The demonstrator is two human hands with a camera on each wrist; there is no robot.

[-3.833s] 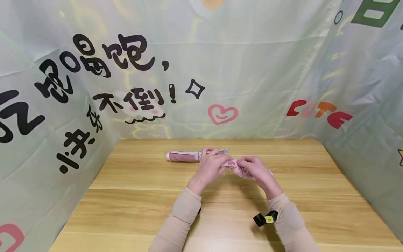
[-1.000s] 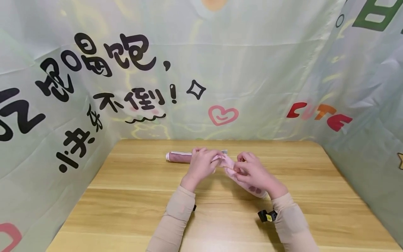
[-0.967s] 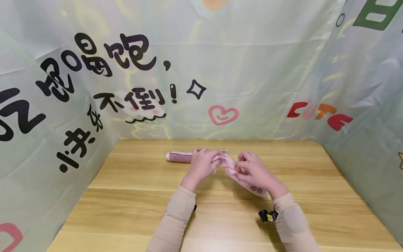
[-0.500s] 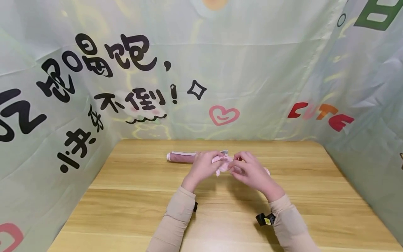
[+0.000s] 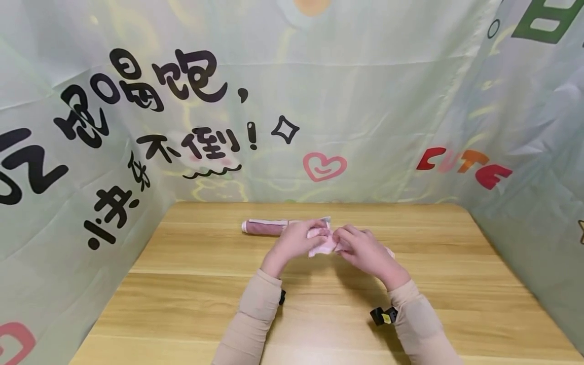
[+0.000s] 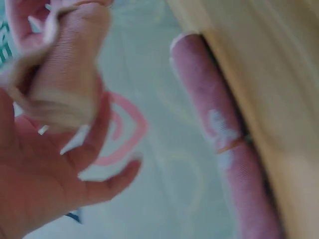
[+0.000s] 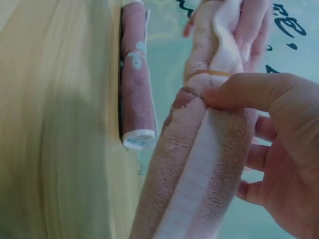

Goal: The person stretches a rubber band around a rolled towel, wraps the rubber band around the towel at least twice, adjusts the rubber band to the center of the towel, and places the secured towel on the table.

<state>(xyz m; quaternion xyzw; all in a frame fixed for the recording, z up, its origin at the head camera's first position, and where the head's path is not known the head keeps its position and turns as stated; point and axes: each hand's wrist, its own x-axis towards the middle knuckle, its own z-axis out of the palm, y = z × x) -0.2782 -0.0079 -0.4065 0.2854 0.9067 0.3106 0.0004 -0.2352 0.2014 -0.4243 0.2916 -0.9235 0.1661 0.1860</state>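
Between the two hands is a light pink rolled towel, raised off the table. My left hand holds its left end between thumb and fingers; in the left wrist view that end of the pink roll is loosely opened out. My right hand grips the roll near its middle. In the right wrist view its thumb presses on the towel just beside an orange rubber band, which cinches the roll. A pale edge strip runs along the towel. Most of the roll's right part is hidden behind the right hand in the head view.
A darker mauve rolled towel with a rubber band round it lies on the wooden table behind the left hand. Printed cloth hangs as walls at the back and sides.
The pink roll, which slanted down toward the front right a second ago, has swung up behind the right hand. Its left end shows more spread out, and the right hand has closed in on it.
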